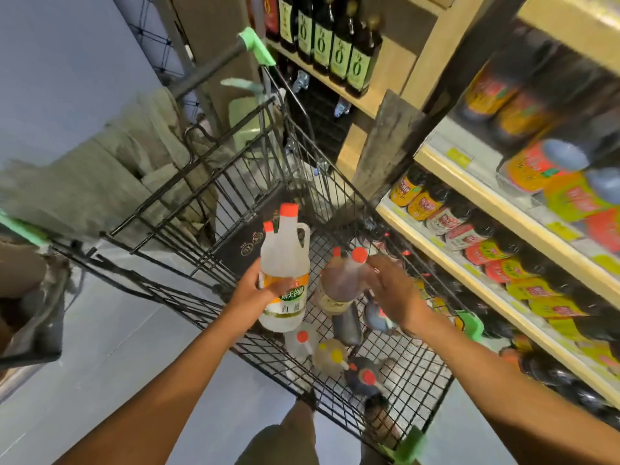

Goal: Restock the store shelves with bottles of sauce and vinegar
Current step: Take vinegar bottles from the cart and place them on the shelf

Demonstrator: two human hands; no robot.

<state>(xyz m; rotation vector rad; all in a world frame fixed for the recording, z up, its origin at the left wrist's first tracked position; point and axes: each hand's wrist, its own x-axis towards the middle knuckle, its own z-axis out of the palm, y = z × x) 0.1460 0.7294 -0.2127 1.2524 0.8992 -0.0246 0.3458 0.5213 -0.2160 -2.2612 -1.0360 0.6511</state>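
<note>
My left hand grips a clear vinegar jug by its lower body, fingers curled over the orange and green label, holding it upright above the wire cart. The jug has a red cap and a moulded handle at its far side; a second red cap shows just behind its neck, though I cannot tell what it belongs to. My right hand is at a brown bottle just right of the jug, fingers spread and loosely bent against the bottle's right shoulder; I cannot tell whether they actually close on it. That bottle has a red cap and a pale label low down. More stock lies on the cart floor nearer to me: a small clear bottle with a red cap, a yellow-capped bottle, a dark bottle with a red cap, and two dark bottles lying under my right hand. A black box stands at the cart's far end. To the right run the shelves, with rows of dark sauce bottles bearing red, orange and yellow labels. Farther away, a wooden shelf carries tall dark bottles with green labels. The picture is blurred toward the edges.
</note>
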